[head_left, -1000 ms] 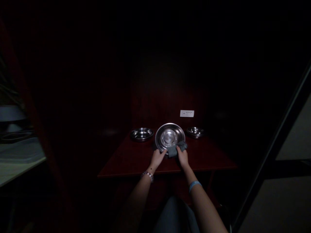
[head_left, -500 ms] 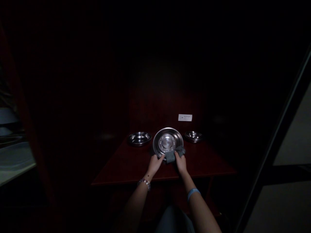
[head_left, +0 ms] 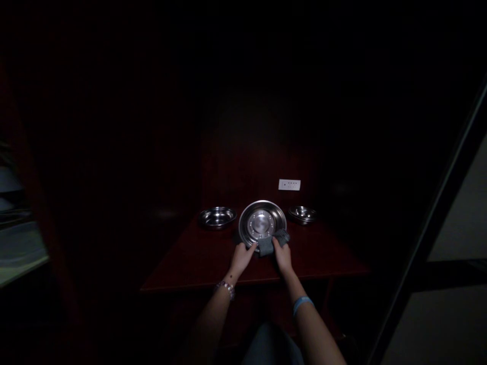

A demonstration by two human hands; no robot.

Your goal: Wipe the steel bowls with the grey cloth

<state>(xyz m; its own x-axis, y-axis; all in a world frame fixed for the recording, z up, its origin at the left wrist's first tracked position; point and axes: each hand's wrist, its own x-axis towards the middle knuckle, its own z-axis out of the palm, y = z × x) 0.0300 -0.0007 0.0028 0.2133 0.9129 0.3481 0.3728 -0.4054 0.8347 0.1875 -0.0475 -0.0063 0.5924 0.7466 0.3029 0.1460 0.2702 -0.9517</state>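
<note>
A round steel basin is tilted up over the red table, its inside facing me. My left hand grips its lower left rim, thumb on the inner side. At the lower right rim, my right hand pinches a grey cloth against the basin. The cloth is folded over the rim and bunched to the right of my thumb. My fingers behind the basin and cloth are hidden.
On the dark red table, a shallow steel basin stands at the back left and stacked steel bowls at the back right. A white socket panel is on the wall. Shelves stand at far left.
The view has shifted very slightly. Both hands, the basin and the cloth hold nearly the same positions as before.
</note>
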